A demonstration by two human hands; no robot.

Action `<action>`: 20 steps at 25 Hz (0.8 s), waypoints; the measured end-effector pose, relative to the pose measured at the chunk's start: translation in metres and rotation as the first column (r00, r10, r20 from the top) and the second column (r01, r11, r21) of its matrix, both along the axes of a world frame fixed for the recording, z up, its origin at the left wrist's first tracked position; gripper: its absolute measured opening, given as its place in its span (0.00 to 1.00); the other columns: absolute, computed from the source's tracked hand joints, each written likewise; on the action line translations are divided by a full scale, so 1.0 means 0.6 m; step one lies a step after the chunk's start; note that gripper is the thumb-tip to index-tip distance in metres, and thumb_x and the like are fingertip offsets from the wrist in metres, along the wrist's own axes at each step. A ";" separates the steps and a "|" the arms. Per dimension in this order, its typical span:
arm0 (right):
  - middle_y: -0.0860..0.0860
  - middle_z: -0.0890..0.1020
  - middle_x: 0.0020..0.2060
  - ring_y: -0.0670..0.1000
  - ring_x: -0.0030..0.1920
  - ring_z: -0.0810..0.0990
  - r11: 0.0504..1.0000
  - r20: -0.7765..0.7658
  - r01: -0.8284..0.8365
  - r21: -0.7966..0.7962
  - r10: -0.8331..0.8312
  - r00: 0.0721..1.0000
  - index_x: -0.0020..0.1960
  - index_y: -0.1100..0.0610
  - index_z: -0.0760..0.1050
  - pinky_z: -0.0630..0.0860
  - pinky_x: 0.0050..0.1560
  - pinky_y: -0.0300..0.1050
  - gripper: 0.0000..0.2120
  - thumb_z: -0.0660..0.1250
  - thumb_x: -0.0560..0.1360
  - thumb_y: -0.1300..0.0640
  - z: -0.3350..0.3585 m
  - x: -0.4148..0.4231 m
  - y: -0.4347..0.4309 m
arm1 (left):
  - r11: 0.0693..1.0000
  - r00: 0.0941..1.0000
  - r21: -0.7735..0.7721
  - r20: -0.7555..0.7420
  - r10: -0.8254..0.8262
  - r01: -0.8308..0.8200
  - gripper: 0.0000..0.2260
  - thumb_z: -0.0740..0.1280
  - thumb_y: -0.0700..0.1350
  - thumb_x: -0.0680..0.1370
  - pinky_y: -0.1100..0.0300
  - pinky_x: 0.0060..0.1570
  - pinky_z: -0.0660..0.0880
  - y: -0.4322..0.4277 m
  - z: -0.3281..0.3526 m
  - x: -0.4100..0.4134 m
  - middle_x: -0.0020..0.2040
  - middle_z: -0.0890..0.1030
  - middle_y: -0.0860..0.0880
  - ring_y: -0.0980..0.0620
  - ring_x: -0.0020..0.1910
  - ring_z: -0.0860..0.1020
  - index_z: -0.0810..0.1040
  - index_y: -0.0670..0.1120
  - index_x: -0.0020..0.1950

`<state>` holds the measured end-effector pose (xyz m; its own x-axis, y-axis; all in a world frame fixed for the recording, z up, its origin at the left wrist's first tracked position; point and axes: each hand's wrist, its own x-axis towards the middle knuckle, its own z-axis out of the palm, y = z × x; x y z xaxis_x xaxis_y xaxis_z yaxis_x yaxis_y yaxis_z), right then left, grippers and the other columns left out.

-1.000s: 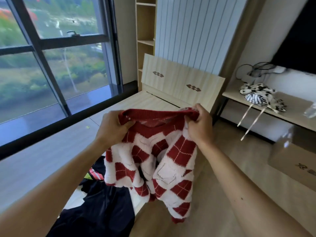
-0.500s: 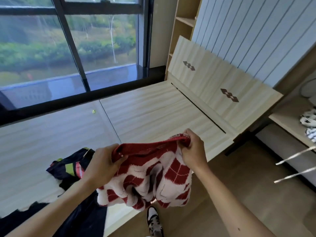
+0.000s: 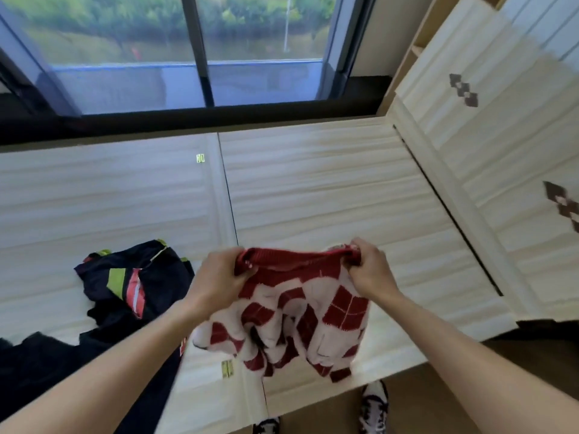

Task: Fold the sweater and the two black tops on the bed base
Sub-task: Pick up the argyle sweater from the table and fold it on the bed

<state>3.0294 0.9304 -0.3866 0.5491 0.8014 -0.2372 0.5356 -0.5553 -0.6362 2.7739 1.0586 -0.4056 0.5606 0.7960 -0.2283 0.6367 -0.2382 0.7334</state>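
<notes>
Left hand (image 3: pixel 216 277) | right hand (image 3: pixel 371 270) — both pinching red-and-white sweater (image 3: pixel 294 311) hem | body hangs bunched below, over bed base (image 3: pixel 313 189)

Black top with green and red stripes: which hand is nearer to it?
Left. The left hand grips the sweater just right of the black top; the right hand grips the sweater's far side.

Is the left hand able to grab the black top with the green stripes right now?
Probably not yet: the left hand grips the sweater. The black top lies uncovered just to its left, so letting go should free it.
</notes>
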 end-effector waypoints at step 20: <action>0.54 0.47 0.83 0.54 0.82 0.43 0.794 0.492 -0.527 -0.304 0.604 0.627 0.83 0.50 0.47 0.35 0.78 0.64 0.38 0.39 0.79 0.31 -0.859 0.142 0.272 | 0.967 0.808 0.231 -0.586 0.055 0.102 0.40 0.41 0.74 0.76 0.26 0.72 0.38 0.131 -0.820 0.254 0.82 0.32 0.47 0.40 0.78 0.27 0.38 0.56 0.82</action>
